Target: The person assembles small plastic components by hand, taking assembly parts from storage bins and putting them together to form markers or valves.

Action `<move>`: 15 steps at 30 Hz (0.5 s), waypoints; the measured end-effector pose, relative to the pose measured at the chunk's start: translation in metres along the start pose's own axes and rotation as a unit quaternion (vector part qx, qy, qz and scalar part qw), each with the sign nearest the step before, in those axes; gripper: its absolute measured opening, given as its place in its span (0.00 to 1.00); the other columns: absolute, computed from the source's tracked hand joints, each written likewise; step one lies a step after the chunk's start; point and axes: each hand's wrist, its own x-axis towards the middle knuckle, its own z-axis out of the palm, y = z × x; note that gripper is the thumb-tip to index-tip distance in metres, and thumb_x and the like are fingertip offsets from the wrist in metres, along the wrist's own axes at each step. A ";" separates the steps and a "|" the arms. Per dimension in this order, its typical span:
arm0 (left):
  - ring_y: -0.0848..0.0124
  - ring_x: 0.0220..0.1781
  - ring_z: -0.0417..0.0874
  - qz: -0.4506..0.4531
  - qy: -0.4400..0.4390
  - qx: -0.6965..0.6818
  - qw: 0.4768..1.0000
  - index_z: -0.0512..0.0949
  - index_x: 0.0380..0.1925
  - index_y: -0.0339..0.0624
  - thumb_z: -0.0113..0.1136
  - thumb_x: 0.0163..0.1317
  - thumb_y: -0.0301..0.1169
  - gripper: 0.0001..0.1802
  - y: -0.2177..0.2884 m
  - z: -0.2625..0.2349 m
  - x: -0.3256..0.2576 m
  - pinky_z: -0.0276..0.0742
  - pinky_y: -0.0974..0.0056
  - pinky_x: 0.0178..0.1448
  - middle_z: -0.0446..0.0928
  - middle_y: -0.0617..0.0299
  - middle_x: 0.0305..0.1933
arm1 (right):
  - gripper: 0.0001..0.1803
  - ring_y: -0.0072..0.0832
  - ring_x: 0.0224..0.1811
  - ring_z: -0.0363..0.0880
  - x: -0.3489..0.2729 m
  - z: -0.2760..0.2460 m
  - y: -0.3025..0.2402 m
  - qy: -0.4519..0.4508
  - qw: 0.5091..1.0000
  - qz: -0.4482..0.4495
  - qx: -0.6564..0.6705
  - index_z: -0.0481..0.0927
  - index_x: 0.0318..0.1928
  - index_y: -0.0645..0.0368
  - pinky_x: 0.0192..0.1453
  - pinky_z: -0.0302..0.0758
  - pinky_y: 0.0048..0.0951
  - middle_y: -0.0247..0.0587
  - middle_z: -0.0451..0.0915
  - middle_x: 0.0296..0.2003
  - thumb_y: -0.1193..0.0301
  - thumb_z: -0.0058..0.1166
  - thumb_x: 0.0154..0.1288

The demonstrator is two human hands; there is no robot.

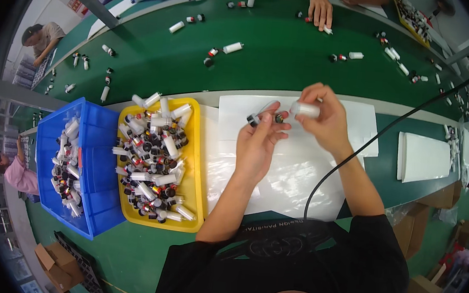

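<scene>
Over the white sheet (287, 176), my right hand (328, 121) pinches a translucent white plastic cylinder (308, 110) between thumb and fingers, lying nearly level. My left hand (260, 140) is closed on a small black-ended part (253, 120), its black end sticking out past the fingertips. Close to the left fingertips and the cylinder is another small dark piece (279, 118); I cannot tell whether it joins either one. To the left, a yellow tray (201, 171) is heaped with white cylinders and black-ended parts.
A blue bin (104, 174) with similar parts stands left of the tray. Scattered parts lie on the green belt (158, 56) ahead, where another person's hand (320, 10) touches one. A black cable (383, 131) crosses near my right forearm. White sheets (424, 157) lie at right.
</scene>
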 end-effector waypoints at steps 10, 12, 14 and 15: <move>0.67 0.48 0.79 0.068 0.038 -0.078 0.994 0.72 0.52 0.28 0.58 0.62 0.20 0.18 -0.008 -0.002 -0.007 0.76 0.61 0.60 0.78 0.55 0.44 | 0.16 0.26 0.38 0.74 -0.058 0.031 -0.006 0.081 0.977 -0.050 -0.189 0.81 0.42 0.61 0.36 0.74 0.23 0.38 0.72 0.37 0.79 0.64 0.50; 0.66 0.47 0.80 0.059 0.040 -0.058 0.996 0.73 0.51 0.28 0.59 0.62 0.21 0.18 -0.009 0.000 -0.009 0.78 0.62 0.58 0.78 0.54 0.43 | 0.14 0.26 0.34 0.75 -0.061 0.032 -0.005 0.134 0.953 -0.114 -0.245 0.83 0.41 0.61 0.33 0.74 0.23 0.38 0.72 0.36 0.78 0.65 0.51; 0.65 0.46 0.81 0.048 0.038 -0.038 0.997 0.73 0.51 0.28 0.59 0.61 0.21 0.17 -0.010 0.002 -0.011 0.80 0.62 0.56 0.78 0.53 0.43 | 0.14 0.26 0.33 0.75 -0.064 0.032 -0.001 0.149 0.946 -0.127 -0.258 0.83 0.41 0.61 0.32 0.74 0.23 0.38 0.71 0.35 0.79 0.64 0.51; 0.63 0.45 0.82 0.052 0.025 -0.024 0.998 0.73 0.51 0.27 0.59 0.61 0.20 0.18 -0.009 0.002 -0.012 0.81 0.63 0.54 0.79 0.51 0.43 | 0.14 0.27 0.32 0.76 -0.065 0.033 0.001 0.155 0.938 -0.145 -0.273 0.83 0.41 0.61 0.31 0.74 0.22 0.38 0.71 0.35 0.79 0.64 0.51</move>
